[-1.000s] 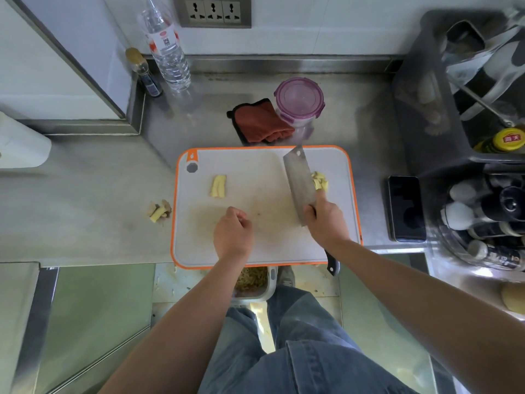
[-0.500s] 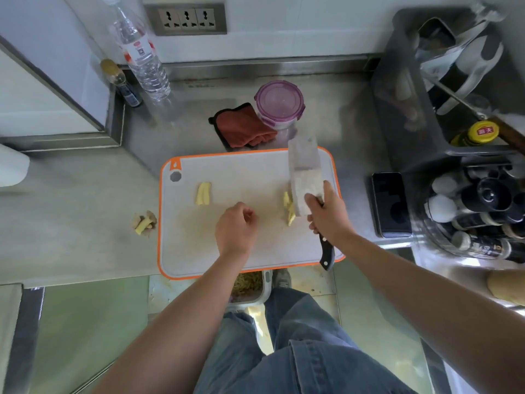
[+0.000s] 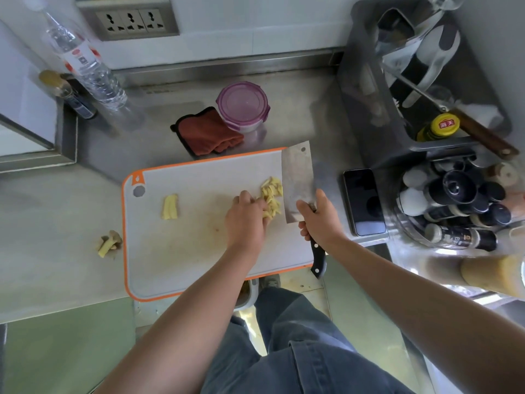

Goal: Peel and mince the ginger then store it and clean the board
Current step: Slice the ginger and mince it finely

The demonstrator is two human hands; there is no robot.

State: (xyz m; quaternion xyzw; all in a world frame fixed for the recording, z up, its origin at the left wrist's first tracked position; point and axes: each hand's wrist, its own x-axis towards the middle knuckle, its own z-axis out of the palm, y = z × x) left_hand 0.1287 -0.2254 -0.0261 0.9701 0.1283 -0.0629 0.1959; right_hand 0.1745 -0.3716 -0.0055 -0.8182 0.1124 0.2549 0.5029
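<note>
Gathering looks like the step in hand. The left hand [image 3: 247, 220], a loose fist on the bare cutting board [image 3: 184, 251] half a second ago, now has its fingers curled down over the near end of the ginger strips [image 3: 271, 194], bunching them. Its fingertips are hidden among them.

Just to the right, the right hand [image 3: 319, 220] wraps the black handle of the cleaver [image 3: 298, 180], forefinger and thumb up at the heel of the blade. A second ago the strips lay on the blade's right; now they are heaped on its left, close against it.

That probably readies the pile for crosswise mincing. A smaller bundle [image 3: 170, 206] waits on the board's left part, and peel scraps [image 3: 109, 242] lie on the counter [image 3: 56, 223] just off its left edge.

Farther back, the red cloth [image 3: 208, 132] stays folded beside the lidded container [image 3: 243, 106], so storing and wiping are not yet begun.
</note>
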